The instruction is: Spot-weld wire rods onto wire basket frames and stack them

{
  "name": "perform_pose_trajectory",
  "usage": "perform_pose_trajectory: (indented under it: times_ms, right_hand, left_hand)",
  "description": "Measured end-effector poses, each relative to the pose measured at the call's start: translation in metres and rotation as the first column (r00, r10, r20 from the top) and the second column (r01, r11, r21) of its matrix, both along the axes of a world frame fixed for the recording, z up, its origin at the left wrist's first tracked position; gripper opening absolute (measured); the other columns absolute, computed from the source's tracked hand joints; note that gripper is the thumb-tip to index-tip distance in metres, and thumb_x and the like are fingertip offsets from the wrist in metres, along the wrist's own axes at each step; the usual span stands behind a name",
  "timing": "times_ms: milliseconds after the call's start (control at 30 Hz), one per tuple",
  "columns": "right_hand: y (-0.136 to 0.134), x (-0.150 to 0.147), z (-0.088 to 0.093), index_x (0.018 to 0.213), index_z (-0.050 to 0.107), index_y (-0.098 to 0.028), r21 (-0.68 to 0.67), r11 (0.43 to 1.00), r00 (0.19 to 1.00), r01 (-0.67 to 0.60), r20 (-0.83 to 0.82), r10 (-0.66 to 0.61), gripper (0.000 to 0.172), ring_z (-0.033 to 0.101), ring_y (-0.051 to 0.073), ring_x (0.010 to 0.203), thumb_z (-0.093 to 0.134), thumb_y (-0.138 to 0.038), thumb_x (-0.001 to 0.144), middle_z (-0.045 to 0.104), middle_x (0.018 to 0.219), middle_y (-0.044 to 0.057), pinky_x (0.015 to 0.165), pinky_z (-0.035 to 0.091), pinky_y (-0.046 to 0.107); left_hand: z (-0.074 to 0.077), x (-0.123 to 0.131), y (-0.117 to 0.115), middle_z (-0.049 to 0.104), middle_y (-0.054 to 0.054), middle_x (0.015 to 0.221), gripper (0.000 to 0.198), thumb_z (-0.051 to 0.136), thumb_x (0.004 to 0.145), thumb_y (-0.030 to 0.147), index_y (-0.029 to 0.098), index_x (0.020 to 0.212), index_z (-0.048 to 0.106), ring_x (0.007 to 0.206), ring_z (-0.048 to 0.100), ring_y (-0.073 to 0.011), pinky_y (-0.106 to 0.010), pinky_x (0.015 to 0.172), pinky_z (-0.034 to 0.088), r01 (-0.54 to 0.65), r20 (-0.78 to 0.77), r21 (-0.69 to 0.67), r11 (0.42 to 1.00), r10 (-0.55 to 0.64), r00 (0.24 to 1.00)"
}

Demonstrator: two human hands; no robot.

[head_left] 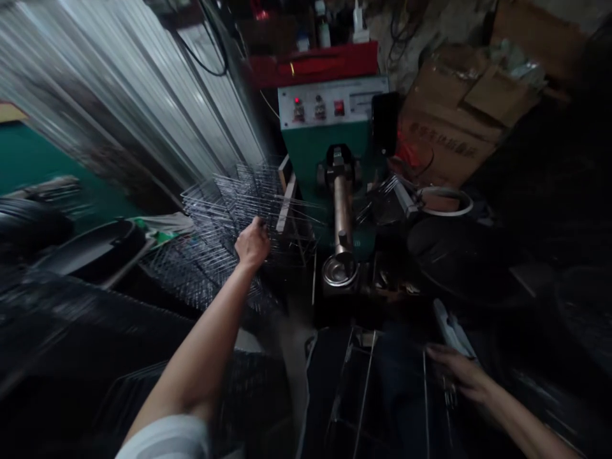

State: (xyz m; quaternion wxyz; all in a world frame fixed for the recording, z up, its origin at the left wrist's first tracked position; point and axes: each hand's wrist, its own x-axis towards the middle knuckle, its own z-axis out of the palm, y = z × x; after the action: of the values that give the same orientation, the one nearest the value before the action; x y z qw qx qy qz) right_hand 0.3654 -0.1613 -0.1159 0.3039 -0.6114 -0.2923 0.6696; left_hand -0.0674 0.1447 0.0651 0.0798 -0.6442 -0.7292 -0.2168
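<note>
My left hand [253, 243] is closed, reaching out beside a stack of wire racks [217, 213]. What its fingers hold, if anything, is hidden. Low on the right, my right hand [459, 373] has its fingertips on the upright wire of a thin wire frame [367, 389], which rests over my lap; blur softens its fingers. Between and beyond the hands stands a green machine [306, 156] with a copper-coloured arm [342, 207]. Below the arm's tip sits a round metal cup [339, 271].
The machine's control panel [356, 102] has red lights. Bottles stand on a red shelf [329, 60] above it. A cardboard box [449, 121] and a white-rimmed bowl [466, 207] are at right. A dark round pan [95, 248] lies at left, near corrugated metal sheeting [157, 95].
</note>
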Motion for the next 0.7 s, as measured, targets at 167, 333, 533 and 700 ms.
perform_pose_trajectory:
  times_ms: [167, 333, 533, 700]
  right_hand:
    - [0.053, 0.015, 0.043, 0.091, 0.06, -0.02, 0.148, 0.989, 0.998, 0.013, -0.065, -0.004, 0.054, 0.016, 0.004, 0.04, 0.079, -0.064, 0.067, 0.025, 0.049, -0.013, 0.033, 0.016, 0.015]
    - [0.091, -0.018, 0.045, 0.096, 0.063, -0.018, 0.183, 0.881, 0.889, -0.437, 0.239, 0.391, 0.06, 0.025, 0.005, 0.037, 0.061, -0.074, 0.075, 0.03, 0.049, -0.011, 0.033, 0.027, 0.016]
    - [0.124, -0.033, 0.042, 0.074, 0.071, -0.018, 0.229, 0.814, 0.752, -0.534, 0.57, 0.333, 0.026, 0.06, 0.015, 0.055, 0.077, -0.043, 0.07, 0.064, 0.059, -0.001, 0.052, 0.048, 0.024]
    - [0.219, 0.034, 0.126, 0.113, 0.067, -0.018, 0.493, 0.799, 0.6, -0.344, 0.77, -0.217, 0.03, 0.059, 0.031, 0.115, 0.055, -0.035, 0.092, 0.069, 0.118, 0.014, 0.088, 0.049, 0.038]
  left_hand:
    - [0.002, 0.012, -0.014, 0.071, -0.012, 0.109, 0.031, 0.037, 0.103, 0.03, 0.017, 0.122, 0.058, 0.096, 0.066, -0.0259, -0.032, 0.077, 0.043, 0.026, 0.011, 0.06, 0.998, -0.026, 1.0]
    - [0.004, 0.01, -0.024, 0.072, -0.011, 0.107, 0.03, 0.039, 0.102, 0.031, 0.018, 0.12, 0.059, 0.093, 0.066, -0.0272, -0.033, 0.077, 0.045, 0.013, 0.032, 0.049, 0.999, -0.014, 0.999]
    - [0.014, 0.006, -0.017, 0.07, -0.012, 0.112, 0.029, 0.039, 0.098, 0.027, 0.019, 0.117, 0.06, 0.1, 0.065, -0.0295, -0.034, 0.08, 0.047, 0.064, 0.041, 0.167, 0.984, -0.071, 0.997]
    - [0.009, 0.011, -0.045, 0.071, -0.01, 0.11, 0.033, 0.036, 0.097, 0.035, 0.021, 0.115, 0.06, 0.099, 0.067, -0.029, -0.034, 0.082, 0.048, 0.16, 0.051, 0.191, 0.968, -0.172, 0.984]
